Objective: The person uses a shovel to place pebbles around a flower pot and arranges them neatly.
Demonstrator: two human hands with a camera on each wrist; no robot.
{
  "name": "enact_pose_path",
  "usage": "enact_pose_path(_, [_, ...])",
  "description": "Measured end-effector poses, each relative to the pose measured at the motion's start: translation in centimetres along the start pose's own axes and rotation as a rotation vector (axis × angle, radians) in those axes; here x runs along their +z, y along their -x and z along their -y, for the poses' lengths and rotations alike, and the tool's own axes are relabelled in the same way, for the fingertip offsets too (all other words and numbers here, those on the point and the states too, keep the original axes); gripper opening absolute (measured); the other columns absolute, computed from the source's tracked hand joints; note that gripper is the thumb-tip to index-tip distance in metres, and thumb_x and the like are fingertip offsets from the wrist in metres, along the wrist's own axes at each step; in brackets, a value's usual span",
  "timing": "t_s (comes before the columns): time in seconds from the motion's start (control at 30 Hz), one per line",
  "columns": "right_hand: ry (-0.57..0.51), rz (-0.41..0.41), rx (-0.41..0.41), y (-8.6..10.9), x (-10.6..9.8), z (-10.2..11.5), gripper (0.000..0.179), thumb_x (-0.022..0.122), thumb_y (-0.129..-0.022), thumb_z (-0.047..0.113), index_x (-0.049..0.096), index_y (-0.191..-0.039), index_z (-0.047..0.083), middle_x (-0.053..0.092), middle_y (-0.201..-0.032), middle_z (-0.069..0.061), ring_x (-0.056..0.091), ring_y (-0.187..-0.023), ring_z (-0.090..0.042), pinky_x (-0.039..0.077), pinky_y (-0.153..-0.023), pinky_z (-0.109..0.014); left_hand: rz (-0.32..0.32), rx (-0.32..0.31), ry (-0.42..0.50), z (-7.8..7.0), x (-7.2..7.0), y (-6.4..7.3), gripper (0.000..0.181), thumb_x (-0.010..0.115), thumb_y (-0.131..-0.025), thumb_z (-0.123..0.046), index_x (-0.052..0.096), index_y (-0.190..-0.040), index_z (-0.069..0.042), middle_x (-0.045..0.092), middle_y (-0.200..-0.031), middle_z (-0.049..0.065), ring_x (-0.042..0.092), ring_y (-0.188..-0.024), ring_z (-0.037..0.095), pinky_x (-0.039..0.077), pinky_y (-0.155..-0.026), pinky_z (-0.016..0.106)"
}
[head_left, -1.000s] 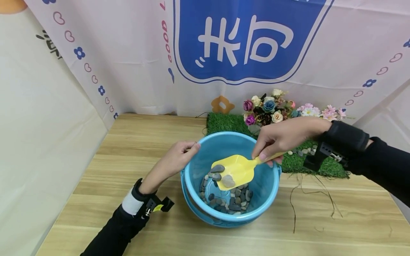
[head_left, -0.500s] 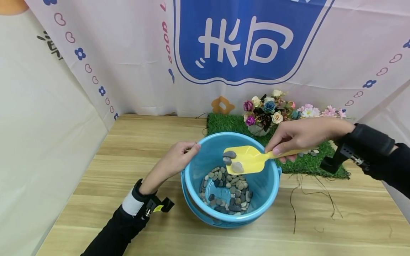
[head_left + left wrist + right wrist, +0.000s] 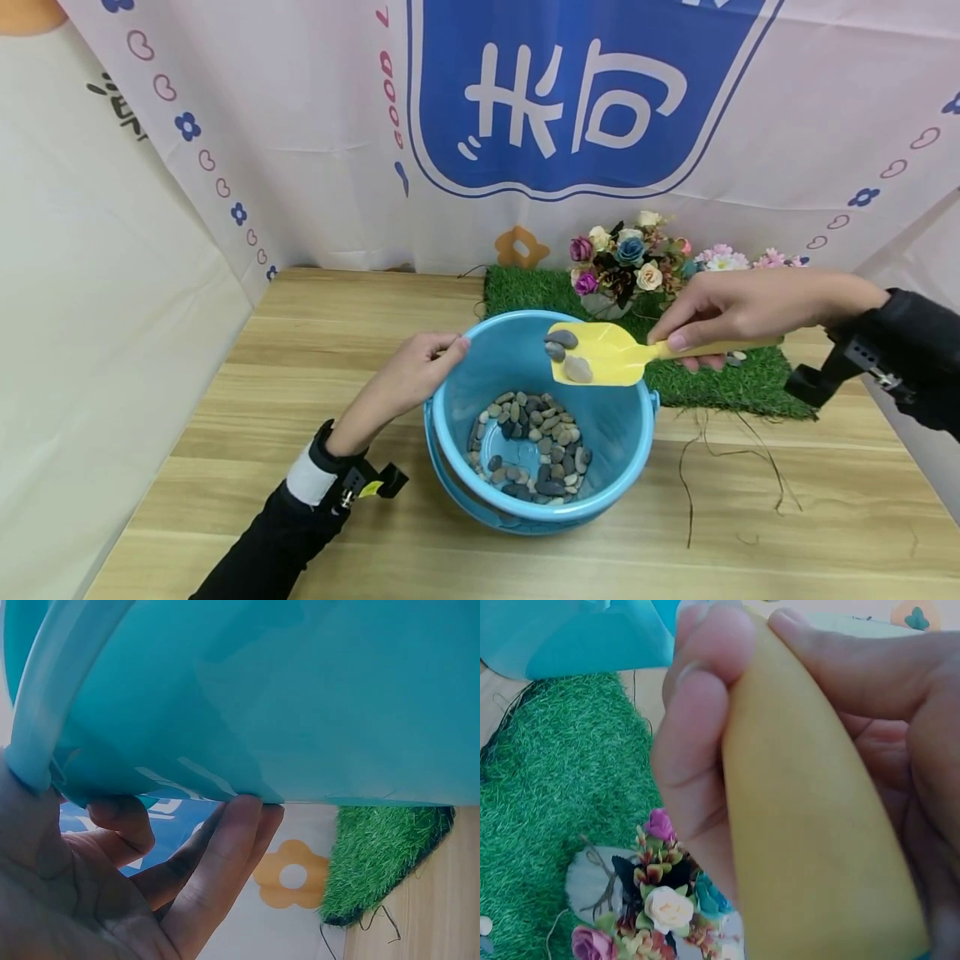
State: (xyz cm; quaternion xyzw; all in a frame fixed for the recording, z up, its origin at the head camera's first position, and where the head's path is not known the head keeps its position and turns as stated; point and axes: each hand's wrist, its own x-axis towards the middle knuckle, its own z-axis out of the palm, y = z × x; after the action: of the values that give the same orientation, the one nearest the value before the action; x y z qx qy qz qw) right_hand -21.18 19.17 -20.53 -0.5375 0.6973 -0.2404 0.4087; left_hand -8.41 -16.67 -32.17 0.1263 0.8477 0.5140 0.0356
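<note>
Indoors, printed cloth (image 3: 322, 192) backs the table (image 3: 750, 550); right fingers (image 3: 694, 720) grip a scoop (image 3: 606, 348), left fingers (image 3: 214, 881) apparently a bucket (image 3: 622, 442).

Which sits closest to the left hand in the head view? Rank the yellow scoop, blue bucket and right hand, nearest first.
1. Blue bucket: left hand touches its rim.
2. Yellow scoop: rightward, overlapping the bucket in view.
3. Right hand: farthest right, gripping the scoop.
</note>
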Motion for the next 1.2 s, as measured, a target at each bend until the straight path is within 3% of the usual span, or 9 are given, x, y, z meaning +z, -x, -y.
enact_pose_path(0.23, [-0.003,-0.058,-0.031,1.8,0.5,-1.2,0.033,0.041,-0.097,0.0,0.059,-0.121,0.012,0.063,-0.081,0.001,0.055,-0.057,-0.013,0.051,-0.045,-0.027,-0.001,0.006,0.009,0.0,0.0,0.0,0.034,0.04,-0.1,-0.031,0.063,-0.098,-0.006,0.065,-0.086,0.008,0.065,-0.064,0.014,0.056,-0.053,0.03])
enact_pose_path(0.47, [-0.002,-0.134,0.11,3.9,1.0,-2.4,0.029,0.041,-0.099,0.009,0.058,-0.121,0.015,0.063,-0.083,0.0,0.057,-0.063,-0.017,0.054,-0.055,-0.031,0.007,0.008,0.007,0.1,-0.1,0.0,0.036,0.039,-0.1,-0.031,0.063,-0.101,-0.004,0.066,-0.085,0.011,0.064,-0.063,0.015,0.056,-0.053,0.03])
enact_pose_path(0.83, [0.016,-0.239,0.123,6.4,1.8,-5.4,0.027,0.041,-0.099,0.007,0.06,-0.116,0.015,0.062,-0.081,0.001,0.057,-0.063,-0.015,0.055,-0.058,-0.033,0.007,0.015,0.009,-0.1,-0.1,0.0,0.038,0.039,-0.101,-0.031,0.063,-0.1,-0.002,0.065,-0.084,0.014,0.064,-0.062,0.016,0.056,-0.053,0.029])
enact_pose_path(1.2, [-0.042,-0.34,0.237,7.8,4.0,-8.9,0.027,0.043,-0.099,0.013,0.056,-0.122,0.008,0.062,-0.076,-0.001,0.058,-0.062,-0.017,0.056,-0.061,-0.034,0.006,0.017,0.01,0.0,-0.2,0.1,0.037,0.039,-0.1,-0.031,0.063,-0.101,-0.003,0.066,-0.084,0.012,0.065,-0.063,0.019,0.056,-0.053,0.029])
